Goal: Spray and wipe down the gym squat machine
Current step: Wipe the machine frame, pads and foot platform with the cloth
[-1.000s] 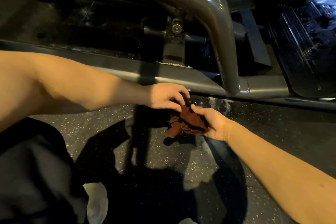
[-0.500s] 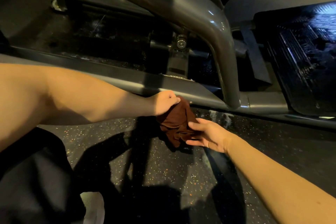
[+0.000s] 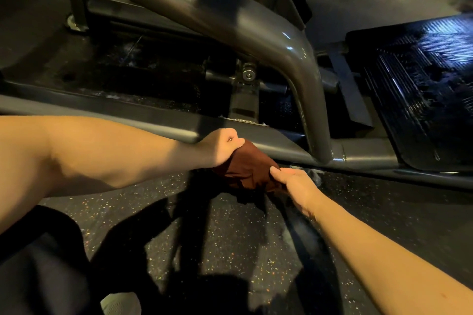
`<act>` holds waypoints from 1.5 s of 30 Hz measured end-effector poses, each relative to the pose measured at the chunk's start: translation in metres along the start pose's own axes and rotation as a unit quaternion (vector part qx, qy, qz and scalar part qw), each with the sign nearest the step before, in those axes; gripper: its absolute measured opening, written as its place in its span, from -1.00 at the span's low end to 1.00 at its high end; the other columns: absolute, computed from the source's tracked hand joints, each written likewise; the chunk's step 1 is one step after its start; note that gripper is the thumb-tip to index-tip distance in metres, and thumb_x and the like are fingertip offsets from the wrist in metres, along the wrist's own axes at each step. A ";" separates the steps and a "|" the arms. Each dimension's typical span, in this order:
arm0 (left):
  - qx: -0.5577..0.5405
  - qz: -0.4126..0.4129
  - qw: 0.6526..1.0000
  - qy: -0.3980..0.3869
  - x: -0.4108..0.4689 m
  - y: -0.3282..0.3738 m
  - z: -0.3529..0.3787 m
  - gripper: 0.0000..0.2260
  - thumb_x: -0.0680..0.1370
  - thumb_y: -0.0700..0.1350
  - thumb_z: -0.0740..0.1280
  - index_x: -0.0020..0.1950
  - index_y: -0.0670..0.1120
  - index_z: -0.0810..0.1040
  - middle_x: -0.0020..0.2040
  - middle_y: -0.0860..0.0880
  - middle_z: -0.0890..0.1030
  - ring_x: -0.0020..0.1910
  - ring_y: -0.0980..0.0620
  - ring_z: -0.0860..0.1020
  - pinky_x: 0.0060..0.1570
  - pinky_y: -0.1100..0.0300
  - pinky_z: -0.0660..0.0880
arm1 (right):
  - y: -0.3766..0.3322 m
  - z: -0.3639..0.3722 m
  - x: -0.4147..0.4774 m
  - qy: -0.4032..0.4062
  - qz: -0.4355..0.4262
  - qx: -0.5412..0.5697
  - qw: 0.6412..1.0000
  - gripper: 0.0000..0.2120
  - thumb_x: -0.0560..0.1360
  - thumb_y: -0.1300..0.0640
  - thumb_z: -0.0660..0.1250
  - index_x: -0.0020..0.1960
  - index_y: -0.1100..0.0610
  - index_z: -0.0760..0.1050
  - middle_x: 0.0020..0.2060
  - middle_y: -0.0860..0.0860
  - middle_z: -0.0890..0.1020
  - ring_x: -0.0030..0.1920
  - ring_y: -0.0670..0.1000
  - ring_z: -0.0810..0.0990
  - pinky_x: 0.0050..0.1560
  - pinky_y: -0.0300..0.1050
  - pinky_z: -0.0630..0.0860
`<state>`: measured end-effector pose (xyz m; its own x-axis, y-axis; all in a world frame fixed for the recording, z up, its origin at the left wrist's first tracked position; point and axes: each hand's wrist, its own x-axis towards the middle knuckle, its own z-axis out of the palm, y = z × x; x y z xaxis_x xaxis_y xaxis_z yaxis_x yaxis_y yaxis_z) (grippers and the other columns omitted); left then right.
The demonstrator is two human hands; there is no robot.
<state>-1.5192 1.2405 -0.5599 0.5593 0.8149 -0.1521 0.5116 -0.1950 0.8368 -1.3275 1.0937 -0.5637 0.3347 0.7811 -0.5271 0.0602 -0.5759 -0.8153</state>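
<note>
A dark red-brown cloth (image 3: 247,169) hangs between my two hands, just in front of the squat machine's low grey frame rail (image 3: 158,123). My left hand (image 3: 222,147) is a closed fist gripping the cloth's upper left corner, close to the rail. My right hand (image 3: 294,186) pinches the cloth's lower right edge with its fingers curled under. A thick curved grey tube (image 3: 281,36) of the machine rises from the rail right behind the cloth. No spray bottle is in view.
The black ribbed foot platform (image 3: 419,89) lies at the right, shiny with wet streaks. White foam (image 3: 316,176) sits on the speckled rubber floor (image 3: 230,238) by the tube's base. A pivot bolt (image 3: 248,74) shows behind the rail. My dark-clothed leg and white shoe (image 3: 120,302) are at bottom left.
Both hands lifted the cloth from the floor toward the rail. The left hand closed into a fist on it; the right let go, then pinched its lower edge again.
</note>
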 end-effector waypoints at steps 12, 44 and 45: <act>-0.043 -0.084 0.996 -0.008 0.008 0.017 -0.010 -0.55 0.68 0.05 0.29 -0.34 -0.03 0.24 -0.39 0.00 0.28 -0.40 0.02 0.27 -0.36 0.13 0.21 | -0.013 -0.019 -0.007 -0.117 -0.006 0.213 0.970 -0.60 0.48 0.25 0.24 0.29 0.34 0.49 -0.04 0.17 0.64 -0.05 0.13 0.62 0.15 0.06 0.58; 0.013 -0.081 0.984 -0.159 -0.004 0.003 -0.021 -0.51 0.73 0.13 0.13 -0.14 -0.21 0.56 -0.23 -0.16 0.62 -0.34 -0.10 0.59 -0.25 0.16 0.51 | 0.001 -0.032 -0.020 -0.064 0.074 0.154 0.983 -0.67 0.68 -0.04 0.27 0.05 0.18 0.68 -0.12 0.13 0.75 -0.20 0.03 0.74 -0.23 -0.12 0.63; -0.014 -0.118 0.981 -0.152 -0.003 0.005 -0.020 -0.46 0.73 0.16 0.10 -0.10 -0.25 0.59 -0.22 -0.23 0.66 -0.36 -0.19 0.63 -0.28 0.16 0.57 | -0.001 -0.032 -0.021 -0.077 0.070 0.164 0.981 -0.68 0.68 -0.02 0.27 0.11 0.19 0.67 -0.06 0.14 0.75 -0.16 0.04 0.75 -0.23 -0.14 0.65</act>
<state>-1.5309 1.2480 -0.5451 0.5980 0.6344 -0.4898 0.6346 -0.0015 0.7728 -1.3049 1.0703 -0.5443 0.1699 0.7414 -0.6492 -0.2914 -0.5915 -0.7518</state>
